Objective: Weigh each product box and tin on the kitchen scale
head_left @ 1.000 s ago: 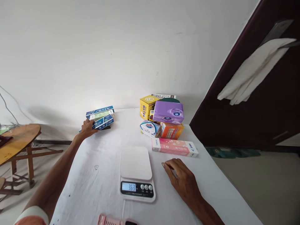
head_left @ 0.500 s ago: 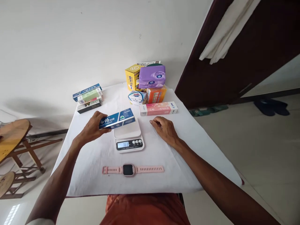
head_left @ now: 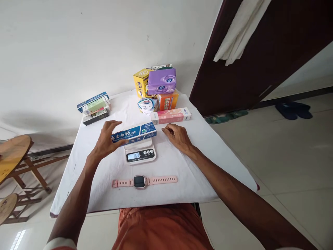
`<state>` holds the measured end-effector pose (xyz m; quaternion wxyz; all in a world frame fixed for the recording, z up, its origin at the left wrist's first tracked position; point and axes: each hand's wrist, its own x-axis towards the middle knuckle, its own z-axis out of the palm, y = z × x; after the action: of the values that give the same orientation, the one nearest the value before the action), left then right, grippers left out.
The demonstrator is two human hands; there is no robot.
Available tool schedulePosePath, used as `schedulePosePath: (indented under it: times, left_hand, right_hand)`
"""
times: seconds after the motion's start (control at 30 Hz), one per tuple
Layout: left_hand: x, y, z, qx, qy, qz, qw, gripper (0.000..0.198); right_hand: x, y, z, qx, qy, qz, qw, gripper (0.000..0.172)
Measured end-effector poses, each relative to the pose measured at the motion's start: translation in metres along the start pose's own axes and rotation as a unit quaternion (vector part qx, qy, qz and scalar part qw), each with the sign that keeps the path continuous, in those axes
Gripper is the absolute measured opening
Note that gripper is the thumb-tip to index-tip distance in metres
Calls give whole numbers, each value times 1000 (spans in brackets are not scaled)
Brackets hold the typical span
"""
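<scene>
A blue toothpaste box (head_left: 135, 133) lies across the white plate of a digital kitchen scale (head_left: 140, 155), whose lit display shows the digits 363. My left hand (head_left: 105, 139) is spread around the box's left end, fingers raised behind it and thumb along its front edge, not closed on it. To the right of the scale, my right hand (head_left: 178, 137) rests on the white cloth with its fingers curled in, and nothing shows in them. A pink smartwatch (head_left: 139, 182) with its strap laid out flat is in front of the scale.
At the back stand a purple tissue pack (head_left: 162, 81), a yellow box (head_left: 140, 85), an orange box (head_left: 168, 100), a white-and-blue pack (head_left: 147, 105) and a pink carton (head_left: 171, 116). Stacked cartons (head_left: 95, 107) sit at the back left. A wooden stool (head_left: 17, 152) stands left of the table.
The toothpaste box, tilted in my left hand before, has come down onto the scale. My left fingers have opened away from it. My right hand stays curled on the cloth; the view has shifted slightly.
</scene>
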<state>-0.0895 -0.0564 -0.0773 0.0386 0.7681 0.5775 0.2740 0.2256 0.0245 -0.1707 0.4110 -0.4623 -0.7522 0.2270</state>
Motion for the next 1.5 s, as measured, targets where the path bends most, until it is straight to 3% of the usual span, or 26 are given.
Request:
schedulePosePath:
  times: [0.1,0.17,0.27,0.4,0.53,0.7,0.83,1.0,1.13,1.23,1.3,1.4,1.5]
  left_hand:
    - [-14,-10,7,-29,185,-49,981,43]
    - [-23,-17,14,-23,267,-90,959,36]
    - [-32,-25,21,-9,297,-124,947,34]
    - [-34,-26,19,0,296,-114,948,35]
    - [-33,-15,13,25,233,-71,970,38]
    - [-23,11,11,115,-5,14,993,52]
    - [-9,16,12,129,-99,-3,987,53]
    - [5,14,6,95,-105,-12,990,39]
    - [34,31,9,94,-98,17,991,42]
    - [73,51,31,94,-102,40,989,43]
    - [101,65,53,91,-115,44,988,42]
    - [136,82,83,96,-133,37,986,43]
    - [157,92,103,114,-135,31,984,41]
  right_hand:
    - [-1,0,0,3,2,8,1000,30]
    - [-1,0,0,3,6,13,1000,29]
    - [-1,1,1,1,6,18,1000,28]
    - [-1,1,2,-1,6,23,1000,29]
    - [-1,0,2,2,15,27,1000,31]
    - [0,-1,1,17,13,29,999,29]
    - [1,-2,0,33,5,33,999,29]
    - [3,-8,-4,72,47,38,996,32]
    - [8,-13,-23,108,192,51,974,37]
    - [12,-12,-42,102,310,58,943,39]
    - [13,-11,-51,75,352,44,932,40]
    - [11,-11,-54,35,353,18,935,40]
    - [8,-13,-50,19,322,2,947,40]
